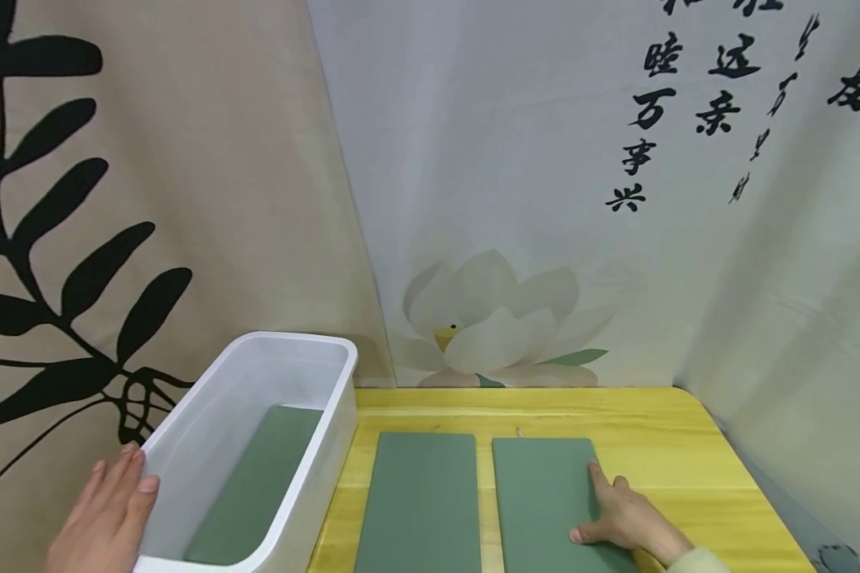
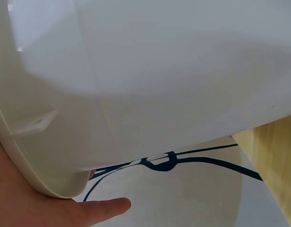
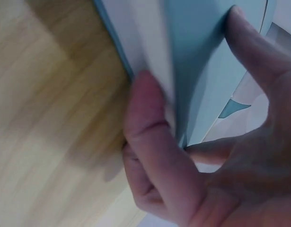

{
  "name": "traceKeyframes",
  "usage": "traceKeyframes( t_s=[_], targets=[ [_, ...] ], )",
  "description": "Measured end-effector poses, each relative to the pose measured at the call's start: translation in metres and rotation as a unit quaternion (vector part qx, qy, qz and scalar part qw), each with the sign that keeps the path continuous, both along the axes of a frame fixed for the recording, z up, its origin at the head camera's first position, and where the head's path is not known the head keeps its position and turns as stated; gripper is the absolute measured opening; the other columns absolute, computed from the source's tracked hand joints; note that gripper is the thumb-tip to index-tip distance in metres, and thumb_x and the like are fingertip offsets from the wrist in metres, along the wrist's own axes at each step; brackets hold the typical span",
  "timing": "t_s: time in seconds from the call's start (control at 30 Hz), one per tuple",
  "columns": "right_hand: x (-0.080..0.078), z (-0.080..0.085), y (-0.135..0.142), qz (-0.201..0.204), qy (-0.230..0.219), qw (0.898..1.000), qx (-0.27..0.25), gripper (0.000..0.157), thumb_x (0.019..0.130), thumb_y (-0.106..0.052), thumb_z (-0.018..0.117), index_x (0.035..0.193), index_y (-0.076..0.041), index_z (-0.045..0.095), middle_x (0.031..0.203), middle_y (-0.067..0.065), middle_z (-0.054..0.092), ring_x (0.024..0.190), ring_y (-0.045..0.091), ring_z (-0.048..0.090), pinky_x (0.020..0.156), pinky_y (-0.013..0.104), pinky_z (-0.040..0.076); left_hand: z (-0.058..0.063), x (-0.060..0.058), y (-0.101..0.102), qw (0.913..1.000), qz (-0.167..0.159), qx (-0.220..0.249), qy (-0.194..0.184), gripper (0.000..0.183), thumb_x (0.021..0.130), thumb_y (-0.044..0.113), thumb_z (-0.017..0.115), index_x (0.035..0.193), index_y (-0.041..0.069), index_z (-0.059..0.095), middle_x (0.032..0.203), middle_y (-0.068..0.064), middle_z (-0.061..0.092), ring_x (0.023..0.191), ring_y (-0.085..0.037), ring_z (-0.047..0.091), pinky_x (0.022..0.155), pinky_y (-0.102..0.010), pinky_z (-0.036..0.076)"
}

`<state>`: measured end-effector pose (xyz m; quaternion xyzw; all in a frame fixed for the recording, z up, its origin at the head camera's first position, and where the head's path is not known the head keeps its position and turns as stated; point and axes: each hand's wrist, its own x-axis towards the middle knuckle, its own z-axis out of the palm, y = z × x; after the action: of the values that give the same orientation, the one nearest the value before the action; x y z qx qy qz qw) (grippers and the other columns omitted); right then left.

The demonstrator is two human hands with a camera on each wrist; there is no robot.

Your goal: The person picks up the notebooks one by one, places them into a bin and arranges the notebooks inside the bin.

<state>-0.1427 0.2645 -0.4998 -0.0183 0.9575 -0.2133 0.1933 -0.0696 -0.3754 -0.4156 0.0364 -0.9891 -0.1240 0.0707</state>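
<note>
A white plastic bin (image 1: 338,446) stands at the table's left end with one green slab (image 1: 258,485) lying flat in it. My left hand (image 1: 107,509) presses straight fingers against the bin's outer left wall; the left wrist view shows the bin (image 2: 159,71) resting against my palm and my thumb (image 2: 100,208) stretched out below it. Two more green slabs lie side by side on the table, the middle slab (image 1: 419,501) and the right slab (image 1: 545,493). My right hand (image 1: 627,517) pinches the right slab's right edge, thumb and fingers on either face of the slab (image 3: 207,61).
The yellow wooden table (image 1: 659,446) has a rounded far right corner and bare wood to the right of the slabs. Printed fabric backdrops hang close behind and on both sides. The bin overhangs the table's left edge (image 2: 273,156).
</note>
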Motion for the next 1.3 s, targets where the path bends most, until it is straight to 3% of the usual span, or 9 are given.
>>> traceKeyframes(
  t_s=[0.17, 0.33, 0.47, 0.63, 0.8, 1.0, 1.17, 1.3],
  targets=[
    [0.002, 0.002, 0.003, -0.016, 0.01, 1.0, -0.004, 0.132, 0.055, -0.063, 0.083, 0.148, 0.009, 0.022, 0.108, 0.034, 0.048, 0.079, 0.032, 0.055, 0.076, 0.058, 0.051, 0.001, -0.001, 0.002, 1.0, -0.001, 0.003, 0.001, 0.064, 0.107, 0.036, 0.02, 0.145, -0.015, 0.012, 0.155, -0.027, -0.005, 0.139, -0.039, -0.024, 0.106, -0.036, -0.028],
    [0.003, 0.005, 0.002, -0.001, 0.036, 0.999, -0.006, 0.129, 0.058, -0.061, 0.083, 0.149, 0.007, 0.022, 0.114, 0.034, 0.056, 0.094, 0.04, 0.06, 0.081, 0.058, 0.05, -0.002, 0.0, -0.001, 1.0, -0.002, 0.004, 0.002, 0.064, 0.107, 0.035, 0.02, 0.145, -0.015, 0.011, 0.155, -0.028, -0.005, 0.139, -0.038, -0.025, 0.106, -0.034, -0.028],
    [0.004, 0.006, 0.001, 0.008, 0.055, 0.998, -0.013, 0.125, 0.06, -0.059, 0.083, 0.151, 0.002, 0.023, 0.117, 0.03, 0.06, 0.099, 0.037, 0.061, 0.078, 0.055, 0.051, -0.003, 0.0, -0.005, 1.0, -0.005, 0.002, -0.004, 0.064, 0.107, 0.035, 0.019, 0.144, -0.016, 0.011, 0.154, -0.03, -0.006, 0.139, -0.039, -0.025, 0.105, -0.033, -0.029],
    [0.004, 0.009, 0.004, 0.018, 0.075, 0.995, -0.064, 0.107, 0.069, -0.049, 0.083, 0.151, -0.006, 0.03, 0.129, 0.027, 0.055, 0.11, 0.038, 0.057, 0.082, 0.054, 0.05, 0.0, 0.0, -0.008, 0.9997, -0.004, 0.003, -0.024, 0.066, 0.107, 0.038, 0.017, 0.144, -0.017, 0.007, 0.153, -0.029, -0.01, 0.137, -0.041, -0.026, 0.104, -0.037, -0.03],
    [0.006, 0.012, 0.015, 0.033, 0.075, 0.985, -0.153, 0.082, 0.083, -0.038, 0.076, 0.15, -0.011, 0.036, 0.145, 0.024, 0.042, 0.129, 0.043, 0.043, 0.097, 0.058, 0.042, 0.001, 0.001, -0.007, 0.9991, 0.006, 0.013, -0.04, 0.068, 0.107, 0.041, 0.016, 0.145, -0.015, 0.005, 0.153, -0.029, -0.012, 0.136, -0.043, -0.027, 0.105, -0.045, -0.028],
    [0.008, 0.015, 0.024, 0.052, 0.068, 0.965, -0.248, 0.058, 0.093, -0.036, 0.065, 0.145, -0.018, 0.046, 0.149, 0.013, 0.041, 0.135, 0.041, 0.035, 0.099, 0.053, 0.042, -0.001, 0.002, -0.006, 0.9992, 0.005, 0.009, -0.038, 0.069, 0.107, 0.041, 0.016, 0.144, -0.016, 0.006, 0.153, -0.029, -0.012, 0.136, -0.04, -0.028, 0.106, -0.042, -0.028],
    [0.012, 0.019, 0.028, 0.039, 0.053, 0.955, -0.29, 0.052, 0.095, -0.035, 0.062, 0.143, -0.019, 0.049, 0.148, 0.011, 0.042, 0.136, 0.041, 0.034, 0.098, 0.044, 0.044, 0.001, 0.001, -0.003, 0.9987, 0.011, 0.019, -0.046, 0.069, 0.106, 0.043, 0.016, 0.146, -0.012, 0.003, 0.154, -0.027, -0.013, 0.136, -0.045, -0.025, 0.105, -0.056, -0.023],
    [0.017, 0.023, 0.029, 0.013, 0.042, 0.948, -0.317, 0.053, 0.095, -0.034, 0.062, 0.144, -0.019, 0.048, 0.15, 0.01, 0.041, 0.138, 0.041, 0.029, 0.102, 0.053, 0.04, 0.0, 0.0, -0.003, 0.9986, 0.009, 0.017, -0.049, 0.069, 0.106, 0.043, 0.016, 0.147, -0.011, 0.003, 0.154, -0.025, -0.014, 0.136, -0.046, -0.024, 0.104, -0.067, -0.013]
  ],
)
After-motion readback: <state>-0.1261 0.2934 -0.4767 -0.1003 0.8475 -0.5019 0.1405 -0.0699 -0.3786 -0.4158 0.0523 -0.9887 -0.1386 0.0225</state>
